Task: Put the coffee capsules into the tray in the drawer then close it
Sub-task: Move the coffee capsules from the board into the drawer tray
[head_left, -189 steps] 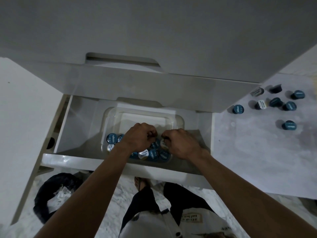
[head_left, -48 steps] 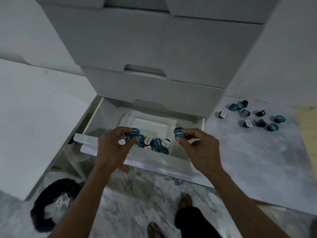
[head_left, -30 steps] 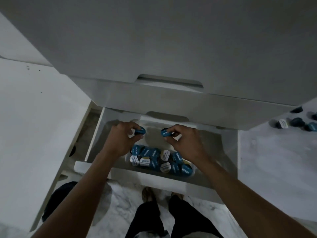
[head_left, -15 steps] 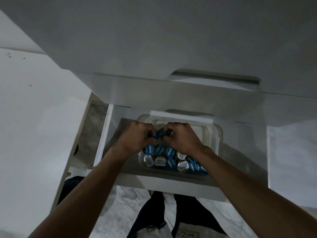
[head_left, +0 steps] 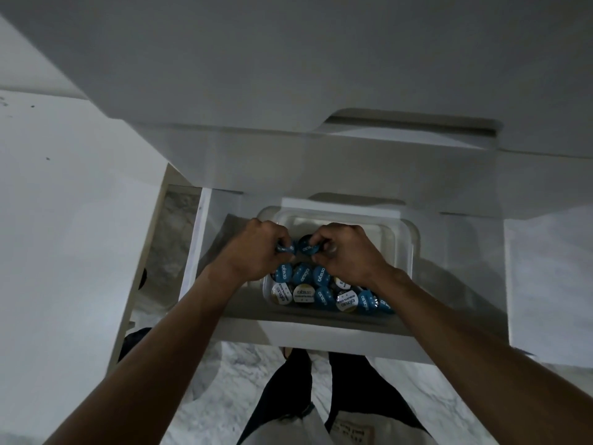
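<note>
The white drawer (head_left: 321,335) stands pulled out below the cabinet. Inside it lies a clear plastic tray (head_left: 405,242), its near half filled with several blue and white coffee capsules (head_left: 316,292). My left hand (head_left: 256,252) is over the tray's middle, pinching a blue capsule (head_left: 286,248). My right hand (head_left: 349,255) is right beside it, pinching another blue capsule (head_left: 308,246). The two held capsules nearly touch, just above the pile. The tray's far half shows bare.
A closed drawer front with a recessed handle (head_left: 407,125) overhangs the open drawer. White cabinet panels (head_left: 64,220) flank it on both sides. My legs (head_left: 321,390) stand on marble floor (head_left: 237,380) just in front of the drawer.
Both hands carried a capsule each from above the drawer's front down into the tray and drew together over the pile. The view shifted left, so the loose capsules on the right surface left the frame.
</note>
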A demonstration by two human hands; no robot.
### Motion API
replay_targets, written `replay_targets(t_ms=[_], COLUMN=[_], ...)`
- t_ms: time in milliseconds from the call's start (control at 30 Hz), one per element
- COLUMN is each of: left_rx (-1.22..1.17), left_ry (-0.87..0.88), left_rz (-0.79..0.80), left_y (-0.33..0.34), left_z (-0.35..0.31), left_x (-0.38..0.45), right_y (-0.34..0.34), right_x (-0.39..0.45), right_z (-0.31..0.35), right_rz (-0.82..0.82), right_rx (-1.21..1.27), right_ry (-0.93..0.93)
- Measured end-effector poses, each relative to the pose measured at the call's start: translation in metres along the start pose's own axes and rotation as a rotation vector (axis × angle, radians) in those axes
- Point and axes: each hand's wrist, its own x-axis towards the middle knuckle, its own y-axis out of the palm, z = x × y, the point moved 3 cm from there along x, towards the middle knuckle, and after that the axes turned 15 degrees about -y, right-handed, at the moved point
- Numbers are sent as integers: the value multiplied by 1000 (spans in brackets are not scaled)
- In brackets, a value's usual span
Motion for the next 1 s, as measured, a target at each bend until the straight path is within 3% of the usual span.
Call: replay_targets(t_ms=[600,1000], left_rx=[-26,-206], left_ry=[-86,-47], left_rz=[65,-92], left_y=[5,-17], left_z=[6,-31], left_x=[3,-32], right_y=[5,-21], right_x=[5,-41], right_z=[2,16], right_rz=[-9,-336], right_rx=[76,121], right_ry=[50,73])
